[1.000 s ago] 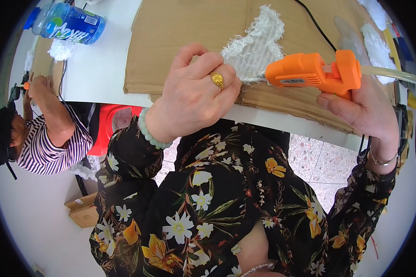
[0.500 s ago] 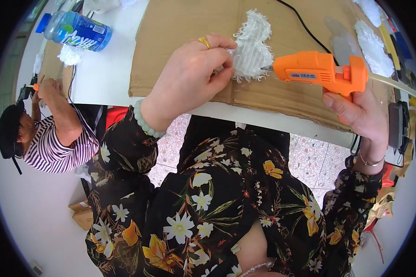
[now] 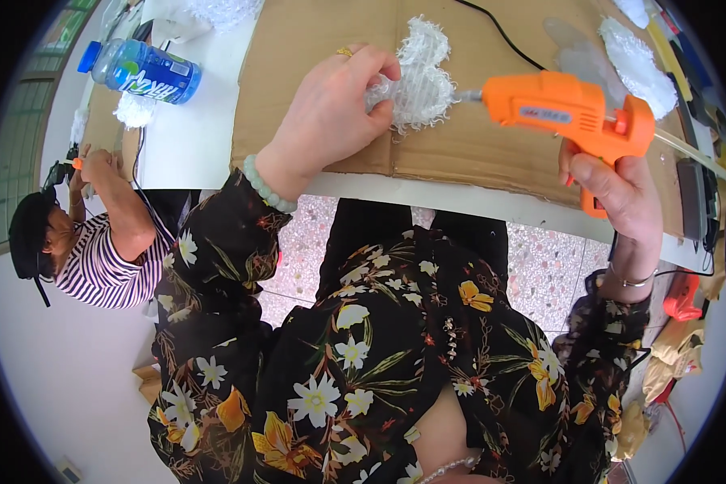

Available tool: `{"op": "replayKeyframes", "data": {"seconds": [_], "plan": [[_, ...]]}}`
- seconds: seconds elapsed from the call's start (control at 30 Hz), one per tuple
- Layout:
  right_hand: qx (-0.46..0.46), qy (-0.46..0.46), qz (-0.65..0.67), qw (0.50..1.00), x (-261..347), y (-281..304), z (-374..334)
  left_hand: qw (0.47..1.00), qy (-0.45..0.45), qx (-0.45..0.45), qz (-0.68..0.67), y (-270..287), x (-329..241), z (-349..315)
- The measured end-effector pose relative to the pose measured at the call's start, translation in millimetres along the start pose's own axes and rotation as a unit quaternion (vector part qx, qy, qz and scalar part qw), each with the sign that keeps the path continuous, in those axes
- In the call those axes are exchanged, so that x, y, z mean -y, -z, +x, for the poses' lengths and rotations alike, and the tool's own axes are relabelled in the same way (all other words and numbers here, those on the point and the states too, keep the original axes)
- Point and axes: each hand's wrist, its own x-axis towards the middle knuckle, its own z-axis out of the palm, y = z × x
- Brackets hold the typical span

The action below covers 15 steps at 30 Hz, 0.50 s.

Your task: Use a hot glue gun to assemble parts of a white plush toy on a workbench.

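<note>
My right hand (image 3: 621, 189) is wrapped round the handle of an orange hot glue gun (image 3: 544, 101), a pale glue stick (image 3: 694, 153) poking out of its back. The gun's nozzle points left, close to the right edge of a white, fringed, roughly heart-shaped fabric piece (image 3: 424, 81); a small gap seems to lie between them. With bent fingers my left hand (image 3: 335, 113) grips the left edge of that piece; the fingertips are partly hidden behind it. The piece rests on or just over a brown cardboard sheet (image 3: 315, 36).
A blue-capped bottle (image 3: 149, 73) lies at the far left beside white fluffy pieces (image 3: 135, 110). Another white fringed piece (image 3: 637, 68) lies at the far right. A black cord (image 3: 504, 28) crosses the cardboard. Further left, a co-worker in a striped shirt (image 3: 109, 262) works at the table.
The glue gun's nozzle has drawn back from the fabric piece's right edge. My left hand and the piece have shifted slightly left in view.
</note>
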Motion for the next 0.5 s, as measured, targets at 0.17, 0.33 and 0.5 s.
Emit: {"op": "replayKeyframes", "data": {"seconds": [0.17, 0.33, 0.5], "plan": [[-0.129, 0.1, 0.049, 0.985, -8.5, -14.3, -0.1, 0.996, -0.042, -0.01, 0.077, 0.0, 6.9, 0.9], [-0.174, 0.072, 0.107, 0.976, -25.4, -27.4, -7.7, 0.985, 0.11, 0.019, -0.13, 10.7, 15.2, -1.0], [-0.185, 0.061, 0.126, 0.973, -32.8, -27.4, -16.2, 0.997, 0.048, 0.055, 0.013, 6.1, -7.8, 1.5]]}}
